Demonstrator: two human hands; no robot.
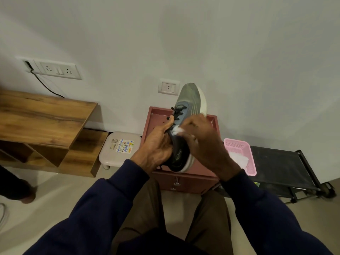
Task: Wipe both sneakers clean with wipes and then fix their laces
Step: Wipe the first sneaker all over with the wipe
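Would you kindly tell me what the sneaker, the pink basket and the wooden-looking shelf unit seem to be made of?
Sneaker: grey knit or mesh fabric upper, matt; white sole looks like foam or rubber.
Pink basket: moulded plastic, judging by its fine lattice walls and even colour.
Shelf unit: wood or wood-grain laminate, satin; the grain shows, but which cannot be told.

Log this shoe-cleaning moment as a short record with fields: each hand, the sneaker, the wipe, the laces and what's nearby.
left hand: grips the grey mesh sneaker with white sole, toe raised away from the person
right hand: presses a crumpled white wipe on the sneaker's side, by the lacing
black laces: threaded; knot hidden
nearby: pink plastic mesh basket at right, reddish-brown cabinet behind, white plastic stool at left
second sneaker: not seen
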